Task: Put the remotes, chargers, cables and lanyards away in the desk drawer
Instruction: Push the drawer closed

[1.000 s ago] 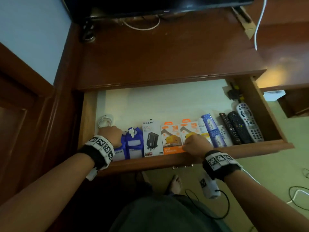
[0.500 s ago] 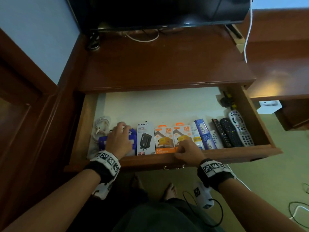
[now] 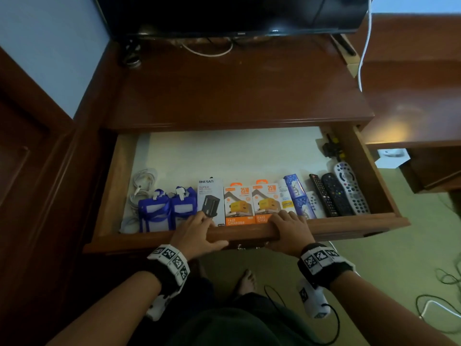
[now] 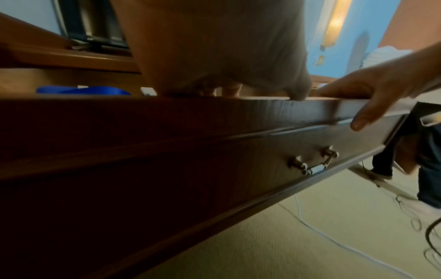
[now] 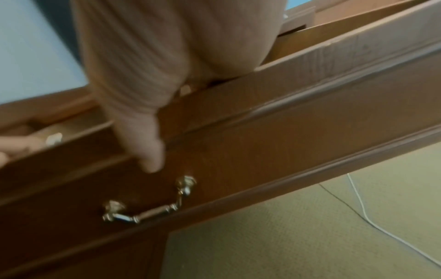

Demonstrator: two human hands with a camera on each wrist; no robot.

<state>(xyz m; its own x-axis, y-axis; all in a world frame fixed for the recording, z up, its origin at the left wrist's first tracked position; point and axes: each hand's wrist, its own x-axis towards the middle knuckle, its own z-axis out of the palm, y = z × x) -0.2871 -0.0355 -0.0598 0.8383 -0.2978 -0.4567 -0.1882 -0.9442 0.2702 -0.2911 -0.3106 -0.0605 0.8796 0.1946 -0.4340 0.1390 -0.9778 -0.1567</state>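
Observation:
The desk drawer (image 3: 349, 222) stands pulled out. Along its front lie a white cable (image 3: 143, 183), two blue lanyard holders (image 3: 154, 211), a black-and-white charger box (image 3: 210, 196), two orange charger boxes (image 3: 239, 203) and three remotes (image 3: 335, 193). My left hand (image 3: 199, 228) grips the drawer's front edge before the black-and-white box, fingers over the rim. My right hand (image 3: 287, 226) grips the same edge before the orange boxes, with its thumb (image 5: 148, 149) on the front panel above the metal handle (image 5: 148, 209). The left wrist view shows the drawer front (image 4: 167, 151) and the right hand (image 4: 372, 94).
Blue packets (image 3: 296, 193) sit between the chargers and the remotes, and a black-and-yellow item (image 3: 330, 147) lies in the drawer's back right corner. A TV (image 3: 237, 13) stands on the desk top (image 3: 237, 91). Cables (image 3: 439, 305) trail on the floor at right. A bare foot (image 3: 247, 280) is under the drawer.
My left hand has left the blue lanyard holders and moved right onto the drawer's front edge. The right hand has stayed on that edge.

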